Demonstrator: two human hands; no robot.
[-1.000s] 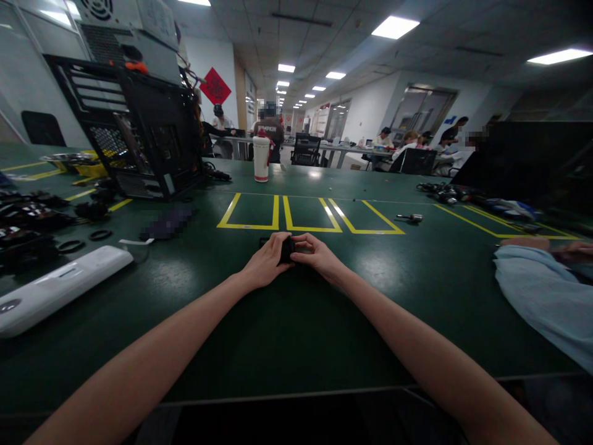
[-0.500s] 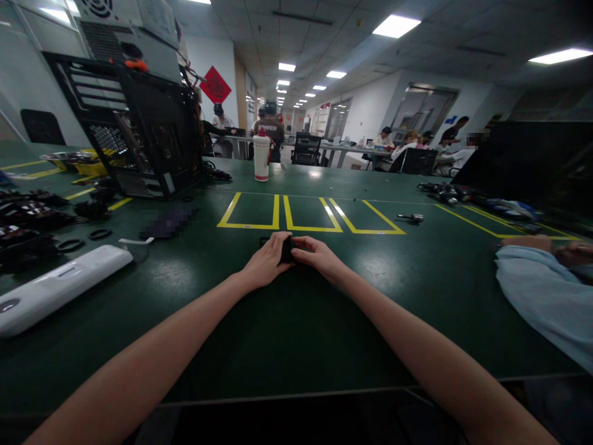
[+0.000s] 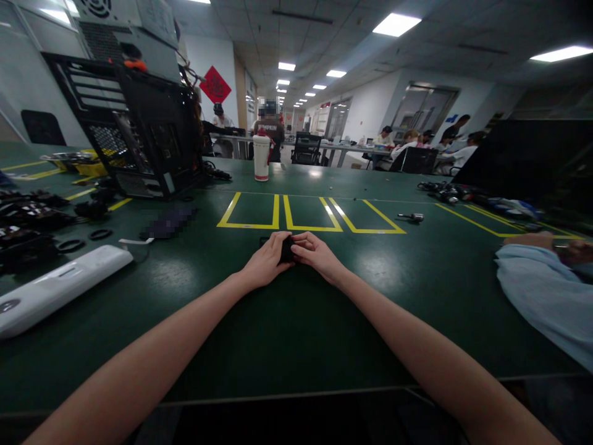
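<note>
A small black part sits between my two hands, low over the green tabletop. My left hand is closed around its left side, fingers over the top and thumb below. From the right, my right hand pinches at its edge with thumb and fingertips. Much of the part is covered by my fingers, so its exact kind cannot be made out. Just beyond my hands are yellow tape outlines on the table.
A black computer case stands at the back left, near a white cup. A long white device and black rings lie left. A small metal tool lies right. Another person's blue sleeve rests at the right edge.
My right fingertips have shifted slightly at the black part's edge. My left hand has stayed in place. The other person's hand at the right has moved a little.
</note>
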